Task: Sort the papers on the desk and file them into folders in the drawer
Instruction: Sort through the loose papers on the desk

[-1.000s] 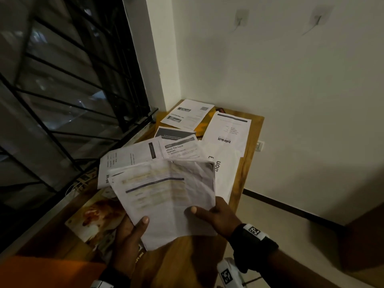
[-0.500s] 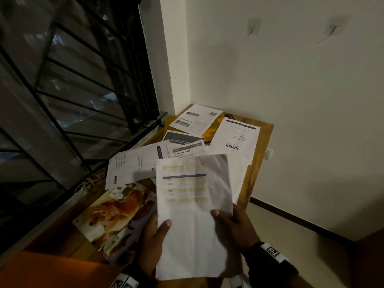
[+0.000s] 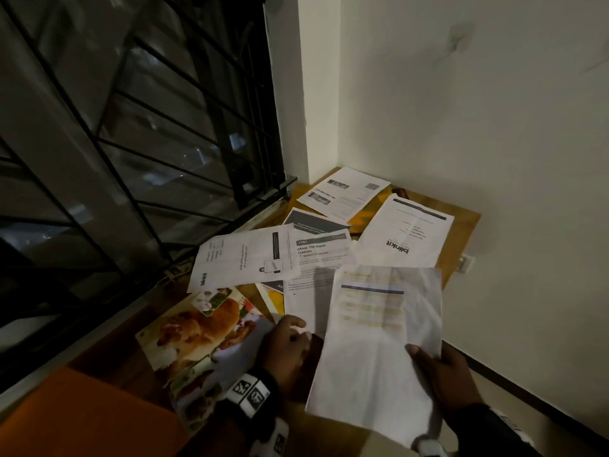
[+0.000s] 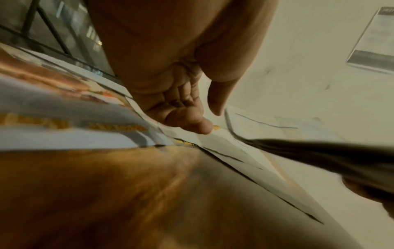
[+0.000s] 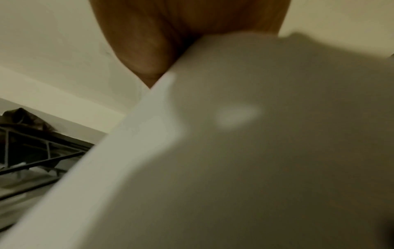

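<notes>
My right hand (image 3: 438,374) grips the lower right edge of a white sheet with a printed table (image 3: 379,341), held above the desk's near end. From the right wrist view only the sheet's blurred underside (image 5: 255,151) shows, under my fingers (image 5: 145,50). My left hand (image 3: 290,344) is down on the wooden desk (image 3: 461,225), its fingertips (image 4: 202,128) touching the lower edge of the "Curtain Tie-back" sheet (image 3: 319,255), beside a glossy food flyer (image 3: 197,334). Its thumb stands apart and nothing is pinched.
Loose papers cover the desk: two blinkit sheets (image 3: 405,235) (image 3: 240,262), a dark page (image 3: 313,222) and a far sheet (image 3: 342,192). A barred window (image 3: 131,159) runs along the left, a white wall with a socket (image 3: 466,262) on the right. Orange cloth (image 3: 82,417) lies bottom left.
My left hand has let go of the table sheet and dropped to the papers on the desk. My right hand alone has carried the sheet to the right.
</notes>
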